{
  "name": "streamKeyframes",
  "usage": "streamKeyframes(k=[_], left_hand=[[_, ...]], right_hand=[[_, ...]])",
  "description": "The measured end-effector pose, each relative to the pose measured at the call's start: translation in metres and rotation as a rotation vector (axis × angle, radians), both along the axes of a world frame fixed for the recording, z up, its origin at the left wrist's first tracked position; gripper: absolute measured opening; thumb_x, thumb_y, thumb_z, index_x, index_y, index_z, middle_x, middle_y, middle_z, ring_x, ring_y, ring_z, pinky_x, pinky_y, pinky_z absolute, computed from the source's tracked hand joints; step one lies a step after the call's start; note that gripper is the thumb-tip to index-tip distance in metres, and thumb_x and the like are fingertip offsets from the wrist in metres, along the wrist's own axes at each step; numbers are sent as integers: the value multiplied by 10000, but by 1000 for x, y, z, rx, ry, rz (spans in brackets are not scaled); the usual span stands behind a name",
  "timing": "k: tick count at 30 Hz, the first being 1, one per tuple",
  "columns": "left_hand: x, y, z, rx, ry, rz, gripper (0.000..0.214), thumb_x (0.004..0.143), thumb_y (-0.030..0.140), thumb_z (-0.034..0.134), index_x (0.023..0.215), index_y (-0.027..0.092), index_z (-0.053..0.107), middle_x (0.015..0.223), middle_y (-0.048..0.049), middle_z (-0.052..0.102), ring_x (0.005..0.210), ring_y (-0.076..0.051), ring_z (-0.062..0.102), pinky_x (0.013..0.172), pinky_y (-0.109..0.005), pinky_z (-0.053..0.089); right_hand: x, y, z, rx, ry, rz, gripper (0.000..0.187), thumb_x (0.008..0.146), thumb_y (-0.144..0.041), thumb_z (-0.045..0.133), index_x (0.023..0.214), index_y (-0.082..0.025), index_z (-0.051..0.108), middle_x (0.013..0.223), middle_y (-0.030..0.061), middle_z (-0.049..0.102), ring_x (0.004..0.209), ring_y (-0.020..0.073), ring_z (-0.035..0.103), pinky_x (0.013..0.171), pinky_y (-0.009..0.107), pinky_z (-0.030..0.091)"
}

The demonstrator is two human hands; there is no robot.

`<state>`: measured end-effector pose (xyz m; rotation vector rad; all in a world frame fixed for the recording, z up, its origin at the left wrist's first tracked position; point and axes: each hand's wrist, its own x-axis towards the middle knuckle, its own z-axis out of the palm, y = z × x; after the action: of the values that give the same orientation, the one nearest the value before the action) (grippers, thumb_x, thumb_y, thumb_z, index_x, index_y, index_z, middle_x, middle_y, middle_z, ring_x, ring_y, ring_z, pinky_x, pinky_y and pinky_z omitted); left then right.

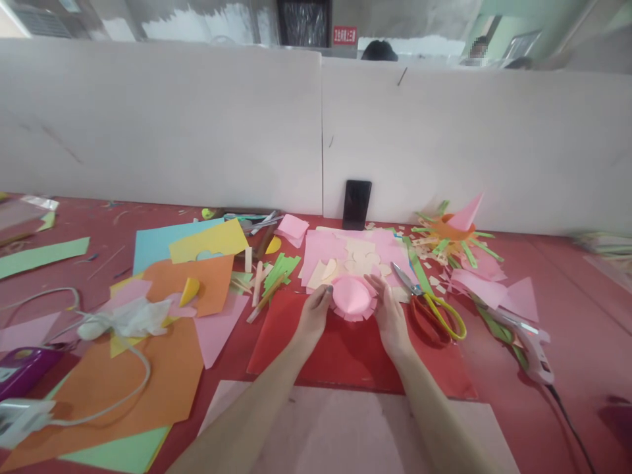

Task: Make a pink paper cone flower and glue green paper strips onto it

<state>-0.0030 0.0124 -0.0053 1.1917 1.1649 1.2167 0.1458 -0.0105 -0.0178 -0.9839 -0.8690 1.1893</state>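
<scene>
A round pink paper piece (353, 297), raised to a shallow cone with a snipped, fringed rim, is held above a red board (296, 349). My left hand (316, 313) grips its left edge, thumb and fingers closed on it. On the other side, my right hand (392, 315) lies against or just beside the rim with its fingers stretched out; whether it touches is hard to tell. Behind the cone are pink sheets (316, 253) and cream paper cut-outs (359, 253). Yellow-and-red-handled scissors (429, 299) rest to the right of my right hand.
A dark phone (357, 204) leans on the white partition (197, 131). At right are a fringed paper figure with a pink cone (464, 217) and a glue gun (533, 349). Orange paper (133, 382), a white cable (143, 368) and a purple object (29, 368) lie left.
</scene>
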Motion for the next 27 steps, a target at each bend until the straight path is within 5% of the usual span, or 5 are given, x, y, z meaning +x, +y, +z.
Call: streamKeyframes(k=[5,11,17,22,27], left_hand=[[-2,-1,3,-45,66,-142,359,777,482,467,593,183,395,560,46,381,550,-102,364,541,-216,315],[-3,1,1,-37,102,-85,359,764,521,468,666,176,467,629,30,444,620,-120,415,572,-217,354],[-7,4,4,-58,196,-47,378,739,526,487,598,180,427,560,44,401,560,-110,382,519,-214,311],[-10,4,7,-69,254,-41,402,753,521,481,555,187,374,524,51,340,537,-107,346,511,-223,281],[-11,4,4,-83,271,-43,417,755,539,473,563,190,350,529,53,311,530,-104,326,497,-218,267]], right_hand=[[-2,-1,4,-45,-214,-20,373,768,-494,552,981,-201,642,1019,69,661,956,214,588,816,328,469],[-1,0,1,-94,-310,0,341,732,-480,601,856,-166,650,686,24,645,686,164,581,630,268,458],[0,-1,1,-138,-336,29,384,717,-505,603,882,-161,649,685,18,648,587,135,547,526,237,419],[-2,-5,6,-103,-399,-38,347,761,-504,546,837,-186,661,828,48,683,790,197,610,705,302,473],[21,48,17,-107,-498,-156,381,693,-516,600,864,-177,624,781,64,661,706,199,601,594,321,481]])
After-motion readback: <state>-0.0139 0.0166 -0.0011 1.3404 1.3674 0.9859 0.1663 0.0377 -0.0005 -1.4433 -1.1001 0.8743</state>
